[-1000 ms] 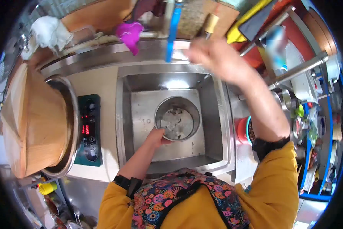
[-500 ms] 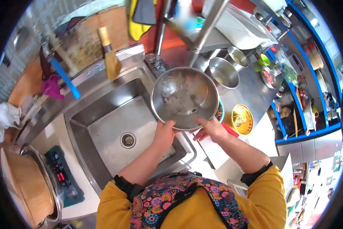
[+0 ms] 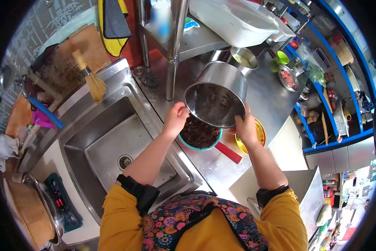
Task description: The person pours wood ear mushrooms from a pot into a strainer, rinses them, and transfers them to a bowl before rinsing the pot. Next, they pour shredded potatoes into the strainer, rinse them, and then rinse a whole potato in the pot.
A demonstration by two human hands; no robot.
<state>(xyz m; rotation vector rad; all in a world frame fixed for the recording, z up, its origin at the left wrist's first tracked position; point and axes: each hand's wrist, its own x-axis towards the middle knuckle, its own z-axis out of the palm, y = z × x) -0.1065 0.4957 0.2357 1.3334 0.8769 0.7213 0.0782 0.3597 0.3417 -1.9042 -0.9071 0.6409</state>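
The right hand (image 3: pixel 247 127) grips the tipped pot (image 3: pixel 225 74) above the bowl (image 3: pixel 190 145), near the sink-side edge of the counter (image 3: pixel 276 102) (left hand (image 3: pixel 175 122): hold unclear); tipping likely needs steadiness.

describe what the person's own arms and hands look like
Both hands, the left and the right, are bare, with no gloves. The forearms are uncovered too. Mustard-yellow sleeves end below the elbows, each with a black band at its edge, bunched and loose-looking. No markings show on the sleeves.
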